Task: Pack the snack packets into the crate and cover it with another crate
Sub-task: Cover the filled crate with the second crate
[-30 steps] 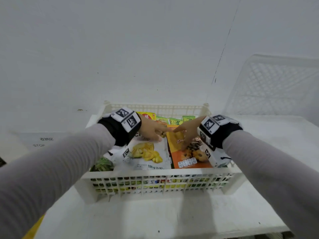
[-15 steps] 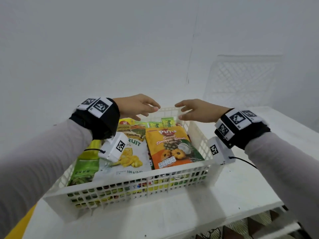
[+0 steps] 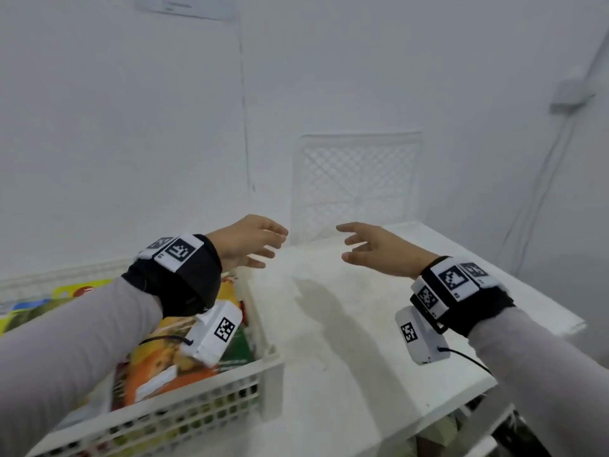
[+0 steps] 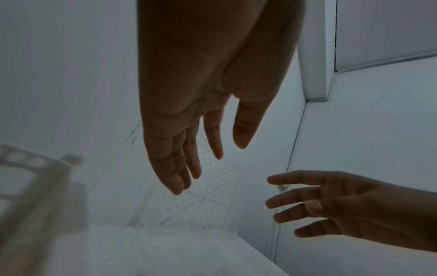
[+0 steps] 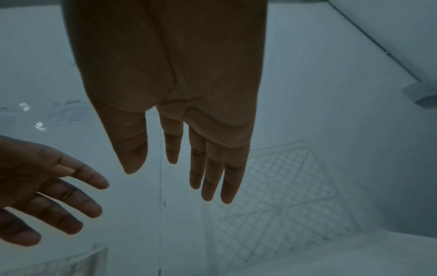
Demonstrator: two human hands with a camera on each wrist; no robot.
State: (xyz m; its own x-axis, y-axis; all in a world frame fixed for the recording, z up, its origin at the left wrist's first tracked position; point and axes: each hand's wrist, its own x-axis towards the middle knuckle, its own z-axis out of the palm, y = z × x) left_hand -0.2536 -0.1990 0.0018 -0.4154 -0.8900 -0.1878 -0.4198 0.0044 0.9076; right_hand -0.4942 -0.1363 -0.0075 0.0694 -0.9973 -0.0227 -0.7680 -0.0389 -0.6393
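Head view: I hold both hands in the air above the white desk (image 3: 346,341), palms down, carrying nothing. My left hand (image 3: 245,240) hangs over the far right corner of the packed crate (image 3: 184,413), its fingers (image 4: 175,168) spread wide and nearly straight. My right hand (image 3: 375,250) is level with it over bare desk, fingers (image 5: 212,177) likewise wide and relaxed; the two hands are near each other but apart.

The packed crate, white and perforated, stands at the left of the desk. Snack packets (image 3: 158,364) fill it: an orange one lies on top near the right wall, with yellow and green ones further left, partly hidden by my left sleeve.

The second crate (image 3: 356,179), white with a diamond-lattice base, stands on edge at the far side of the desk, leaning against the wall (image 3: 131,127), beyond and between my fingertips. Neither hand touches it. It also appears past the fingers in the wrist views (image 4: 201,201) (image 5: 283,196), blurred.

A cable (image 3: 534,199) runs down the wall at right.
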